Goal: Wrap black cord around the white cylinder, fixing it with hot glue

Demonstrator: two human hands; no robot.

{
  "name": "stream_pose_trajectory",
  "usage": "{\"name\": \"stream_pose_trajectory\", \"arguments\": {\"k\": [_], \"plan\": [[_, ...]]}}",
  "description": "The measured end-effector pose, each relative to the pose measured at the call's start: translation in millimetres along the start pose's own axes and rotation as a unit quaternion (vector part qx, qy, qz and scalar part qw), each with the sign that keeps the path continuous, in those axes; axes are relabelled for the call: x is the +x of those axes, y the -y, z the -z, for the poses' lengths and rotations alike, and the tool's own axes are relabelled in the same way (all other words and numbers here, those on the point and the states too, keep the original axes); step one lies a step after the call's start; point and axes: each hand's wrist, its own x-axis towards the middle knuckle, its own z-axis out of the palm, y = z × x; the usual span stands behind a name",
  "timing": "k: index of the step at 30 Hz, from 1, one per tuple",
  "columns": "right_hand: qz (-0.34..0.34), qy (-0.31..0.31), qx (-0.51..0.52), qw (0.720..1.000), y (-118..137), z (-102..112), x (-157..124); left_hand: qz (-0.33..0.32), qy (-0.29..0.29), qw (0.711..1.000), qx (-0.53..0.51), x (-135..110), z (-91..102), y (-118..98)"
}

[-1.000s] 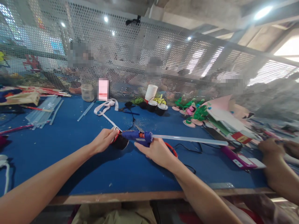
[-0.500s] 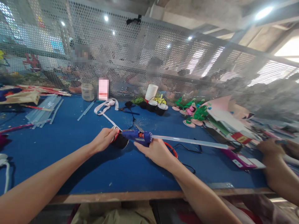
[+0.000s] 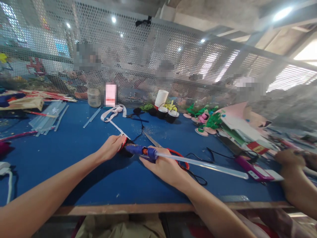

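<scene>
My left hand (image 3: 112,147) is closed on a small black cup (image 3: 126,152) with a red band near its rim, tilted just above the table. A narrow white ribbon (image 3: 119,127) runs from the cup back to a loose coil (image 3: 115,112). My right hand (image 3: 163,165) grips a blue glue gun (image 3: 142,150), its nozzle end at the cup; whether it touches cannot be made out. A long clear glue stick (image 3: 210,167) sticks out of the gun's rear toward the right. Scissors with orange handles (image 3: 182,158) lie behind my right hand, partly hidden by it.
Clear glue sticks (image 3: 47,115) lie at the left. A glass jar (image 3: 94,98), white stacked cups (image 3: 161,98) and small black pots (image 3: 172,116) stand along the perforated screen. Green craft plants (image 3: 213,121), papers (image 3: 237,124) and a purple device (image 3: 255,169) are rightward, near another person's hand (image 3: 289,158).
The glue gun's rear and glue stick have dropped lower and swung toward me, with the nozzle end still at the cup. More of the scissors shows. My left hand has hardly moved.
</scene>
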Motion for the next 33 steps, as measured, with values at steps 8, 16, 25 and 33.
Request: {"name": "stream_pose_trajectory", "arguments": {"k": [8, 16, 25, 33], "plan": [[-0.007, -0.001, -0.001, 1.000, 0.8, 1.0, -0.6, -0.005, -0.002, 1.000, -0.001, 1.0, -1.1, 1.2], [-0.012, 0.038, 0.004, 0.999, 6.3, 2.5, -1.3, 0.010, -0.006, 1.000, -0.019, -1.8, -2.5, -7.6], [-0.020, 0.006, 0.035, 0.999, -5.9, -0.5, 0.1, -0.013, -0.003, 1.000, -0.012, -0.3, -1.4, -0.8], [-0.003, 0.009, 0.012, 1.000, -3.4, 0.0, 0.1, -0.007, 0.003, 1.000, -0.016, -0.1, -1.6, -1.3]]}}
